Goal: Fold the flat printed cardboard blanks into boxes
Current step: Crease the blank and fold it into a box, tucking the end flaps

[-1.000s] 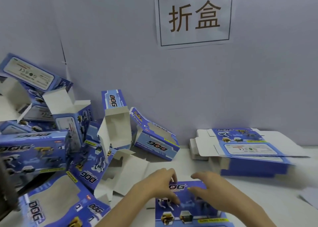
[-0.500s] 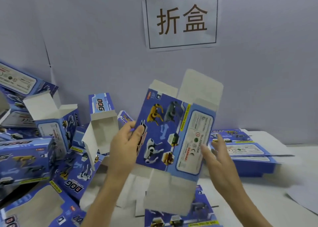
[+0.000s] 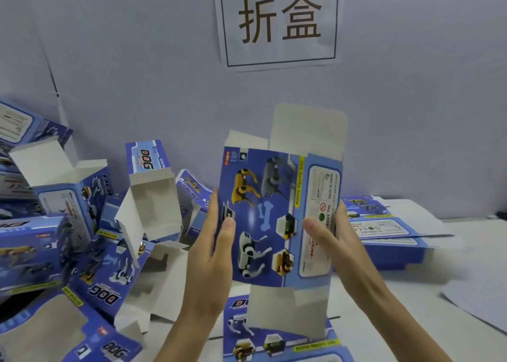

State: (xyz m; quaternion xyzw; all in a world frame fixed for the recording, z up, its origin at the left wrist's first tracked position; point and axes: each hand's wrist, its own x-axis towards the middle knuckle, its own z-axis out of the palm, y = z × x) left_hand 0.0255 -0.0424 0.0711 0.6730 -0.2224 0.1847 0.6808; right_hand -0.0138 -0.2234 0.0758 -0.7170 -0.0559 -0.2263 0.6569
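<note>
I hold one blue printed cardboard blank [image 3: 263,219] upright in front of me, its white flaps sticking out above and below. My left hand [image 3: 216,249] grips its left edge, thumb on the printed front. My right hand [image 3: 334,241] grips its right side panel, thumb in front and fingers behind. The blank is slightly opened, with the side panel angled away from the front. Another flat blank [image 3: 277,342] lies on the table right below it. A stack of flat blanks [image 3: 389,232] rests at the right, behind my right hand.
A heap of folded blue boxes [image 3: 68,224], several with open white flaps, fills the left side. The white table [image 3: 439,320] extends to the right. A grey wall with a paper sign [image 3: 279,21] stands close behind.
Both hands picked a blank off the table and raised it upright. Since half a second ago it has straightened, and my right hand has closed on its right panel.
</note>
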